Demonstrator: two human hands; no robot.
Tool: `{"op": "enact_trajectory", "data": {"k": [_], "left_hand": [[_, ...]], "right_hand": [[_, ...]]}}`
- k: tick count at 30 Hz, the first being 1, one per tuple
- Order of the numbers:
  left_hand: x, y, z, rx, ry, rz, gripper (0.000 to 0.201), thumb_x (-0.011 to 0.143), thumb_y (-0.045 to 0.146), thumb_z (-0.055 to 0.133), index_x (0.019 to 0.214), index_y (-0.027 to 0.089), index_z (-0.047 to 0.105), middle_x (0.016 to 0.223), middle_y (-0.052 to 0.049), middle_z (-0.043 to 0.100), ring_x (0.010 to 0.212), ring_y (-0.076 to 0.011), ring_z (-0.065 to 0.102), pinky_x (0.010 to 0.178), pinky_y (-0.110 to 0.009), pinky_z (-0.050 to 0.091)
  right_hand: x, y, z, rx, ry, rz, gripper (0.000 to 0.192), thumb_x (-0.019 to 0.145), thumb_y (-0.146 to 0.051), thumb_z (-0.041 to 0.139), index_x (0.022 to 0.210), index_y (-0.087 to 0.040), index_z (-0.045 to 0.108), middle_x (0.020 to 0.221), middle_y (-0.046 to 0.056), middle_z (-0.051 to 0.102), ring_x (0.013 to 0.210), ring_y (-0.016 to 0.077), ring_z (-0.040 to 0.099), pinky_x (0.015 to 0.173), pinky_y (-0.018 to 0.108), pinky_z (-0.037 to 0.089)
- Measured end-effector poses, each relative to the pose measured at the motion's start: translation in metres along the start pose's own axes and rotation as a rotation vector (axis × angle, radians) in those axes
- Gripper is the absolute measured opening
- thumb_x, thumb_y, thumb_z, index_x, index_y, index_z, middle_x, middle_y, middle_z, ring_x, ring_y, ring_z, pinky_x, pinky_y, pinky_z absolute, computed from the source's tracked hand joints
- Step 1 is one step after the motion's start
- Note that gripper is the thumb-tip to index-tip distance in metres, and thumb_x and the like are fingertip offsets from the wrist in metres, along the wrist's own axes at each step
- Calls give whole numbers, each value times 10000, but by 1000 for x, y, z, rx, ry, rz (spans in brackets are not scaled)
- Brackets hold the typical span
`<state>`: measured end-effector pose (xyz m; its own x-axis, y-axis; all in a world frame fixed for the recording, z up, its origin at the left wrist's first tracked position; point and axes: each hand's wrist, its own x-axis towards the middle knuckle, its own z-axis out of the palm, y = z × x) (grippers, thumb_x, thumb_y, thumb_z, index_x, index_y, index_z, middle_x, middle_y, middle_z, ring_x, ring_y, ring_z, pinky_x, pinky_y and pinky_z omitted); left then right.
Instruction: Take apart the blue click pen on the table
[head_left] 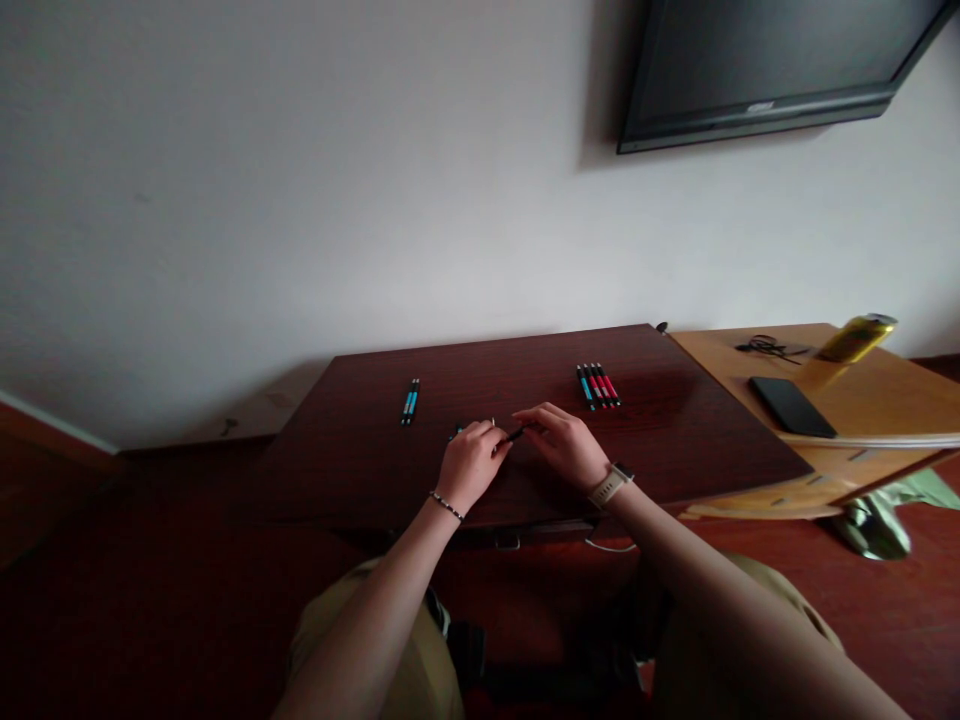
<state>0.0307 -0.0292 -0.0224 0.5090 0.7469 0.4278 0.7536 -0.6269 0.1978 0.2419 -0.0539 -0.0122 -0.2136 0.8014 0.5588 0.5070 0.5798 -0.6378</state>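
Head view: the left hand (471, 462) and the right hand (564, 448) meet above the dark desk (517, 370), fingers closed on opposite ends of a slim dark pen (515, 434) held between them. Just beyond the left hand pokes a partly hidden blue-and-black piece (454, 433). Farther back, two blue pens (409, 402) lie at left, a row of blue and red pens (598, 386) at right. A television (780, 60) hangs on the wall (375, 180).

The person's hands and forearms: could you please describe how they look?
The left hand wears a thin, dark-and-light bracelet at the wrist and possibly a ring; the right hand, a pale, slotted-strap wristwatch with a dark case. Both forearms are sleeveless.
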Motion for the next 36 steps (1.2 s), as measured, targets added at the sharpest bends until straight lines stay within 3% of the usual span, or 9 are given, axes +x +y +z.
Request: {"op": "enact_trajectory", "data": {"k": [14,36], "left_hand": [[-2,-1,-4,9,1,-19,82,994,231,633,1009,209,711,1007,-62,717,973,-204,672,870,-312,540],[4,5,-1,-21,11,11,53,979,210,659,953,210,705,960,-43,708,929,-198,660,823,-312,529]], "right_hand": [[9,-11,18,99,-26,-19,258,1005,-204,622,1243,-275,694,1085,44,705,914,179,698,860,320,570],[4,-10,6,79,8,-6,208,1013,-256,626,1205,-266,708,1064,49,720,890,188,706,822,323,580]]}}
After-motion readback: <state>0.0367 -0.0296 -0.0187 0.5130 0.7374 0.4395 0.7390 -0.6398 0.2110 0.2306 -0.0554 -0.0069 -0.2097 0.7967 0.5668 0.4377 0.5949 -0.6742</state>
